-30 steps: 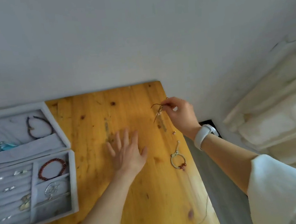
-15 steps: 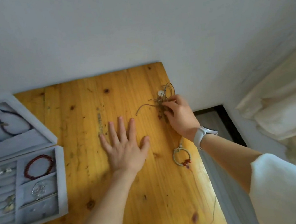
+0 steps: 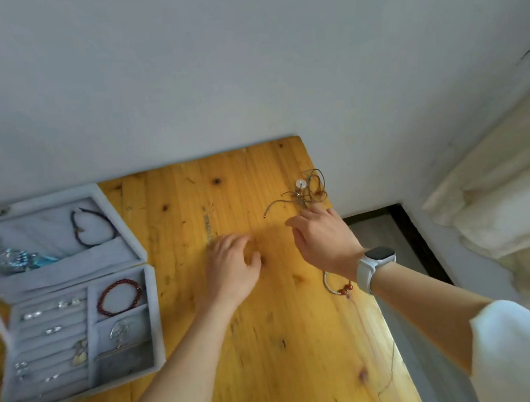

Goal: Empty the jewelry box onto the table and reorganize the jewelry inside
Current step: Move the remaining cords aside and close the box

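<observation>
The left hand (image 3: 231, 266) rests knuckles-up on the wooden table (image 3: 276, 351) with its fingers curled loosely under and nothing in its grasp. The right hand (image 3: 324, 237) hovers palm-down near the table's far right corner, fingers relaxed and spread, holding nothing; one fingertip reaches to the near edge of a cord necklace (image 3: 306, 192), though whether it actually touches cannot be told. A white watch (image 3: 375, 265) sits on that wrist.

The jewelry box (image 3: 63, 294) is grey, felt-lined and lies open at the table's left side, well apart from both hands, with the left hand the nearer. Its lid half lies flat toward the wall and carries a dark cord bracelet (image 3: 93, 226) and a bluish sparkling piece (image 3: 20, 260). Its base half has ring-roll rows on the left bearing small silver earrings (image 3: 48, 308), and square compartments on the right: the top one holds a red bead bracelet (image 3: 119, 297), the middle one a thin silver piece (image 3: 120, 329).

Outside the box, the cord necklace lies in a loose tangle by the far right corner, brownish-grey with a small white disc, just beyond the right hand. A pale bracelet with red beads (image 3: 337, 287) lies on the table near the right edge, partly hidden under the right wrist.
</observation>
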